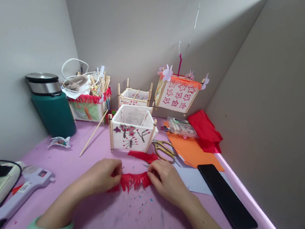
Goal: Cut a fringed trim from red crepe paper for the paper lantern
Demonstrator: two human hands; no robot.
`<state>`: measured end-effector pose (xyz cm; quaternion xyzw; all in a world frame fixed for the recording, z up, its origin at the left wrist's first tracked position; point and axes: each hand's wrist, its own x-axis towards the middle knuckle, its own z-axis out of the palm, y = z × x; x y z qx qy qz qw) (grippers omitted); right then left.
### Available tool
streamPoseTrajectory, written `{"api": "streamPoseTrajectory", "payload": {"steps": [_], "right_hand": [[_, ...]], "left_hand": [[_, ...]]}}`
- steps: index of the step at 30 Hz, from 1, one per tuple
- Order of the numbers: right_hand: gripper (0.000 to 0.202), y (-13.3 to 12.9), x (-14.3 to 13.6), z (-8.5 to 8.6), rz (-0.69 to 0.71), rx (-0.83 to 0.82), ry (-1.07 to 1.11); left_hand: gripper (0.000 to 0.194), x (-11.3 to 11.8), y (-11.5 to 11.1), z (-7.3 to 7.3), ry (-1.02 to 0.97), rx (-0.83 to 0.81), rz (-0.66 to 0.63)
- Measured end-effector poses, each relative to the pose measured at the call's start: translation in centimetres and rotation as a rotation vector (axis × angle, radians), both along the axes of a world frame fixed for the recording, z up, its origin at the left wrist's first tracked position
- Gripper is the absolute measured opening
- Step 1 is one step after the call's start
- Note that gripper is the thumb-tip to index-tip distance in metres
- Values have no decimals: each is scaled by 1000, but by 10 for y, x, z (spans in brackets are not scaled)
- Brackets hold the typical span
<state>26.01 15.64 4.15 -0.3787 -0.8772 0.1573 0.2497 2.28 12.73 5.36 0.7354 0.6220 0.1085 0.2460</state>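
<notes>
A strip of red fringed paper [134,181] is stretched between my hands just above the pink table [137,219], its cut fringe pointing toward me. My left hand [106,174] pinches its left end, and my right hand [164,177] pinches its right end. Thin dark tips, too small to make out, stick out beside the fingers. Behind the strip lies a loose red scrap [142,156]. A white paper lantern box [131,136] with drawn flowers and stick corners stands beyond it.
Gold-handled scissors [165,151], orange paper [195,152] and a black phone [226,196] lie to the right. A green tumbler [54,111], a wooden stick [94,133] and a glue gun [24,193] are on the left. A star-patterned lantern [177,94] hangs behind.
</notes>
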Motion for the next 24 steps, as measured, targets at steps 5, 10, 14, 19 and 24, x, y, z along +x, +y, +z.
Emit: {"api": "streamPoseTrajectory", "payload": {"steps": [5,10,14,19,24], "right_hand": [[4,-2,9,15,172,-652,262],[8,-3,10,20,204,-846,292],[9,-2,2,6,-59,-381,-10],[10,-6,-3,0,-178,87,-216],[11,-13,-6,2,40,123,-222]], "left_hand": [[5,-2,-8,25,-426,-245,-129],[8,-3,-13,32,-495,-325,-223],[13,-5,-4,10,-121,-98,-46],[16,-8,3,-1,180,58,136],[15,-4,0,10,54,158,53]]}}
